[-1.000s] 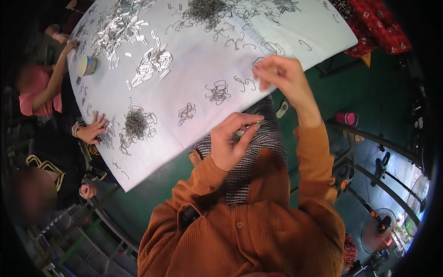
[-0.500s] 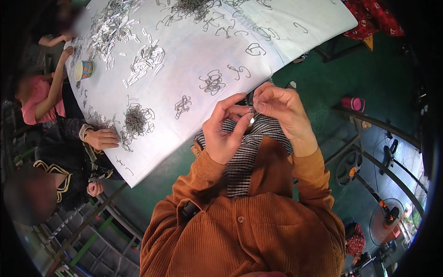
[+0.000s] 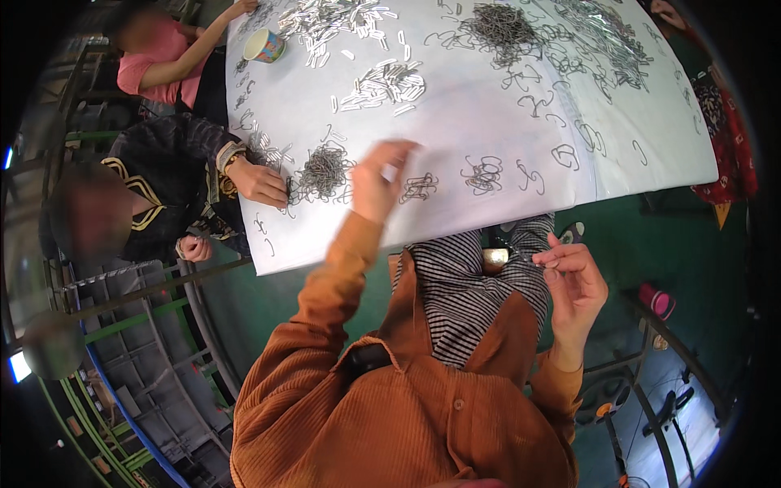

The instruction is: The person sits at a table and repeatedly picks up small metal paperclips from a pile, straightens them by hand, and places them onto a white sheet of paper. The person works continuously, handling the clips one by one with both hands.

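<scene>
My left hand (image 3: 378,180) is over the white-covered table, smeared by motion. It is between a dark pile of bent wire hooks (image 3: 323,171) and a small cluster of wire hooks (image 3: 419,188); its fingertips are too blurred to read. Above my lap, off the table edge, my right hand (image 3: 579,285) has thumb and forefinger pinched together. Something thin and dark shows at those fingertips, too small to name. A shiny pale piece (image 3: 495,256) is by my striped trousers. Another cluster of wire hooks (image 3: 483,174) lies farther right on the table.
Silver metal strips (image 3: 384,86) lie in heaps beyond my left hand, with a paper cup (image 3: 265,46) at far left. A large wire pile (image 3: 500,31) is at the back. At left, a co-worker's hand (image 3: 259,184) rests on the table; another person in pink sits beyond.
My hands were together above my lap; now they are apart. The left has reached forward over the table, and the right has moved right. The view has shifted, showing more of the table's right side.
</scene>
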`<state>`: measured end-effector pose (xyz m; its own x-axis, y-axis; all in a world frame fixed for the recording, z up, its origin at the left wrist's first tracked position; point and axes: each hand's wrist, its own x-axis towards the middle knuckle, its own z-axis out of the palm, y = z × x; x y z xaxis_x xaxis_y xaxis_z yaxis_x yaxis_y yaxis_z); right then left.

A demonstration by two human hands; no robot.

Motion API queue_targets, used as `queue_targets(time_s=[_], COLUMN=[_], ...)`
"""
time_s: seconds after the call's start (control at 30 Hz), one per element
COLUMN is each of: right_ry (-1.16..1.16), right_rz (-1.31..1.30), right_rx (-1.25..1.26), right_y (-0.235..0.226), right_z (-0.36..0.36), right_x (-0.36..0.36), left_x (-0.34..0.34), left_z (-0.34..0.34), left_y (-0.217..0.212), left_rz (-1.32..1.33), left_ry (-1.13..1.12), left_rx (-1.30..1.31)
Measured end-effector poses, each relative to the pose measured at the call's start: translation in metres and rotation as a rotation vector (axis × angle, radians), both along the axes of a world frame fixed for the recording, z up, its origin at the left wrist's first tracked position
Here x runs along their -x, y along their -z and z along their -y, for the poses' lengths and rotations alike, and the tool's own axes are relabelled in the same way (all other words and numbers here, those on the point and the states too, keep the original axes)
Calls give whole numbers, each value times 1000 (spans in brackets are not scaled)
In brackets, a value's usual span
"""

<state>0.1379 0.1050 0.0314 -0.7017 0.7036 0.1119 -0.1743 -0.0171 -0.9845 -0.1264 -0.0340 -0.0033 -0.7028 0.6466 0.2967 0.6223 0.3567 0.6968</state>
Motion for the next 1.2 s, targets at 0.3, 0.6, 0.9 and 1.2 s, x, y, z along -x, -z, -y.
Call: queue_targets(time_s=[0.3, 0.6, 0.9, 1.2], right_ry=[-34, 5, 2, 125], right_rz=[35, 48, 84, 123], right_rx=[-79, -127, -273, -355], right_y=[6, 6, 2, 7], right_z=[-6, -7, -2, -1], right_x=[3, 10, 13, 12], left_x=[145, 150, -110, -117], left_z=[71, 63, -46, -50], left_y=[46, 39, -59, -46], left_rz=[-325, -384, 1033, 1092], left_ry=[-49, 50, 382, 306], left_rx=[514, 559, -218, -292])
